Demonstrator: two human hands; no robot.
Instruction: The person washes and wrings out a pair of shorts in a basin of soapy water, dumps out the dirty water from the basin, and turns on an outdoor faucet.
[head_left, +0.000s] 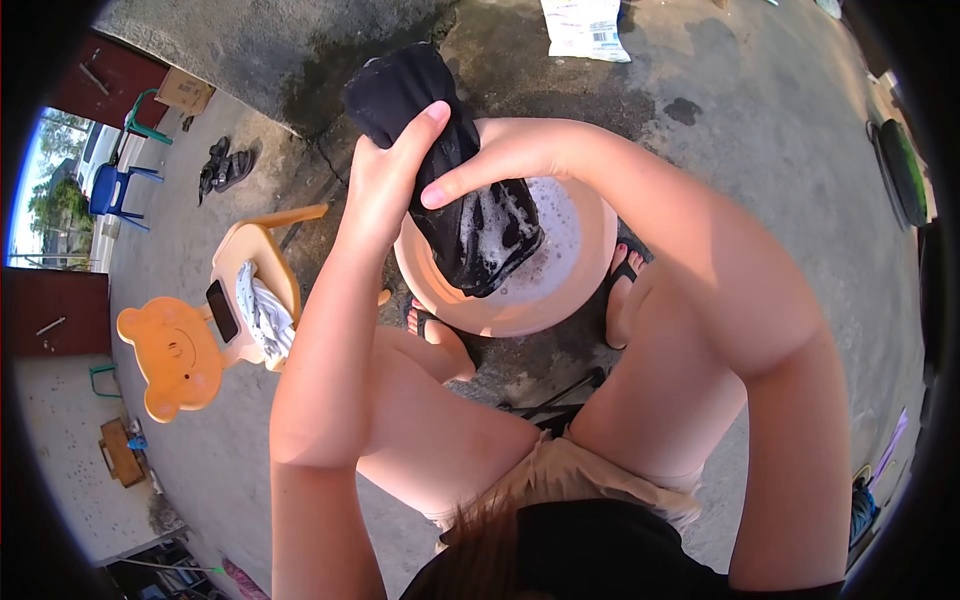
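Wet black cloth (470, 235) with white suds on its lower part hangs bunched over a round peach basin (445, 290). Foamy water lies in the basin. My left hand (395, 165) is wrapped round the cloth from the left, its thumb across the front. From the right, my right hand (490, 160) grips the same cloth just below, thumb pointing left; its other fingers are hidden behind the fabric.
A yellow bear-faced chair (180, 355) at the left bears a phone (222, 310) and a striped cloth (264, 310). Black sandals (226, 168), a blue chair (118, 190) and a cardboard box (185, 91) stand farther off. A white packet (585, 30) lies beyond the basin.
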